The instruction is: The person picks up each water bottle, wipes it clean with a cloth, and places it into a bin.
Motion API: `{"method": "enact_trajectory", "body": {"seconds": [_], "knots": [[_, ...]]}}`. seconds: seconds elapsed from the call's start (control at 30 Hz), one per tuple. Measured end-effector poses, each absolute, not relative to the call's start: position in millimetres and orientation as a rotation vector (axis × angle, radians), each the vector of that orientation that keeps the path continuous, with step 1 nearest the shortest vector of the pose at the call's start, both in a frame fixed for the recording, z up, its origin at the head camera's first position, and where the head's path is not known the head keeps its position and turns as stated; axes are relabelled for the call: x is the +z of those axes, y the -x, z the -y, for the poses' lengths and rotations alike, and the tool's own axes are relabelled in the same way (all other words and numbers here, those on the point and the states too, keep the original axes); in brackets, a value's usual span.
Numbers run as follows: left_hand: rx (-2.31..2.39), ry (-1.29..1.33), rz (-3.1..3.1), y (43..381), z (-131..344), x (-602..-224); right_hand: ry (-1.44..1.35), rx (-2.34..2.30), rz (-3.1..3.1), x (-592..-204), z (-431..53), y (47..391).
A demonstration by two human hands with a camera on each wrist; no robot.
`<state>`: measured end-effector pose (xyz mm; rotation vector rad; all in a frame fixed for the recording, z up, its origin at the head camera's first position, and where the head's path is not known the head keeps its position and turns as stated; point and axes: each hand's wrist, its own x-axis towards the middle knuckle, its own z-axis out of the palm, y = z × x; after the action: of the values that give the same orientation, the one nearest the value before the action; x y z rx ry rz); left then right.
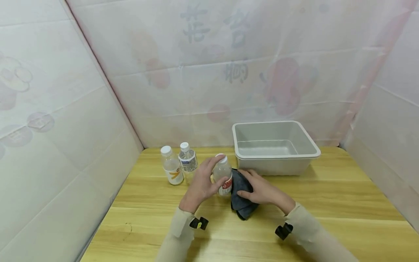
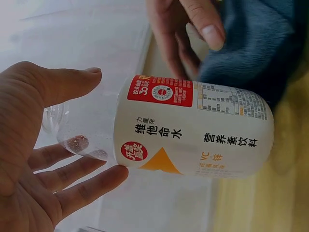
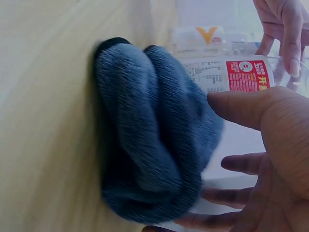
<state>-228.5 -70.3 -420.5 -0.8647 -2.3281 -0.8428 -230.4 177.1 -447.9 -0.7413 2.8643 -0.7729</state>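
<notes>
Plastic bottle (image 1: 224,173), likely light, slick: pinch between your left hand's (image 1: 203,180) parted fingers; right hand (image 1: 263,188), loosely spread, touches soft cloth (image 1: 240,200).

Both forearms (image 1: 176,236), in long cream cloth sleeves (image 1: 319,234), slant inward over the yellow wood-grained worktop (image 1: 343,196), a small black device (image 1: 284,230) at each cuff (image 1: 182,222). The person's bare left hand (image 1: 203,182) is held short of the far edge, palm turned inward, thumb (image 2: 72,86) well apart from loosely curved fingers (image 2: 94,191). Near it, the bare right hand (image 1: 263,190) points forward and leftward, its thumb and fingers spread.
</notes>
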Motion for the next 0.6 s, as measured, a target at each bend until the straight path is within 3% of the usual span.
{"method": "enact_trajectory", "body": {"seconds": [0.6], "knots": [[-0.902, 0.873, 2.227, 226, 67, -375, 0.768, -0.807, -2.977, -367, -236, 206]]}}
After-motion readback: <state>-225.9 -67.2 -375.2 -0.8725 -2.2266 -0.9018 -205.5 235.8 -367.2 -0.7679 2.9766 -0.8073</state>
